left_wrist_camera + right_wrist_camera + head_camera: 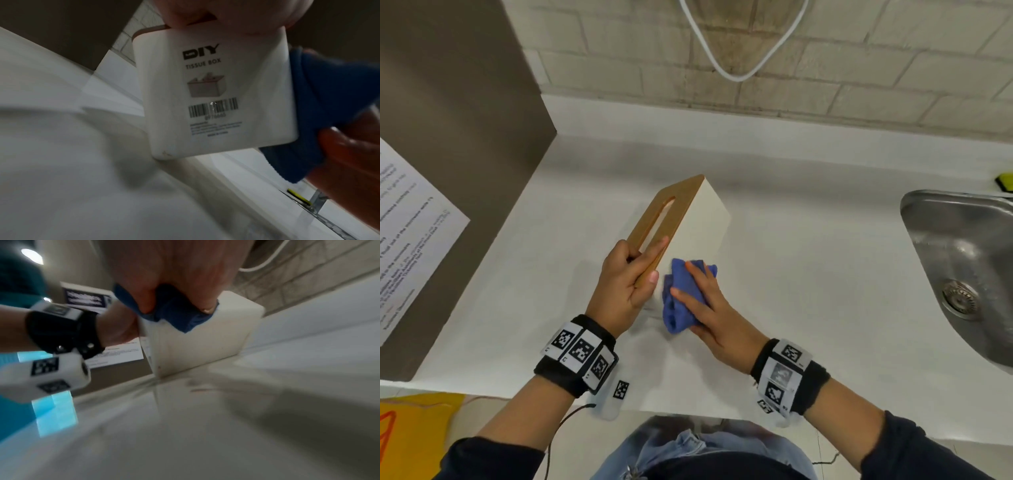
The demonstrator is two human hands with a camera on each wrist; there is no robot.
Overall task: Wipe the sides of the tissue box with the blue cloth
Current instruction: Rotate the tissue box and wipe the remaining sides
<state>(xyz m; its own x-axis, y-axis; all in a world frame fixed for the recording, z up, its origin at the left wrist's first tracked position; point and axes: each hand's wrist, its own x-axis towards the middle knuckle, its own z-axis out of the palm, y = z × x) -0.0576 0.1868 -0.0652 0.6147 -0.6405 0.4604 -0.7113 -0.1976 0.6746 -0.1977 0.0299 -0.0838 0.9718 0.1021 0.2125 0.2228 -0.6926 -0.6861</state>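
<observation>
The tissue box (pixel 698 219) is white with a brown slotted lid and stands tilted on the white counter (pixel 808 291). My left hand (pixel 645 263) grips its near end, fingers curled over the lid edge. The left wrist view shows the labelled end face of the tissue box (pixel 216 91) under my left hand (pixel 226 13). My right hand (pixel 693 284) holds the bunched blue cloth (pixel 681 308) and presses it against the box's right side near the near corner. In the right wrist view my right hand's fingers (pixel 174 272) curl into the cloth (pixel 179 313) on the box (pixel 226 331).
A steel sink (pixel 962 240) lies at the right, with a yellow sponge (pixel 1005 181) behind it. A brown panel (pixel 465 102) with a printed sheet (pixel 410 222) stands at the left. A white cable (pixel 736 68) hangs on the brick wall. The counter's front edge is just below my wrists.
</observation>
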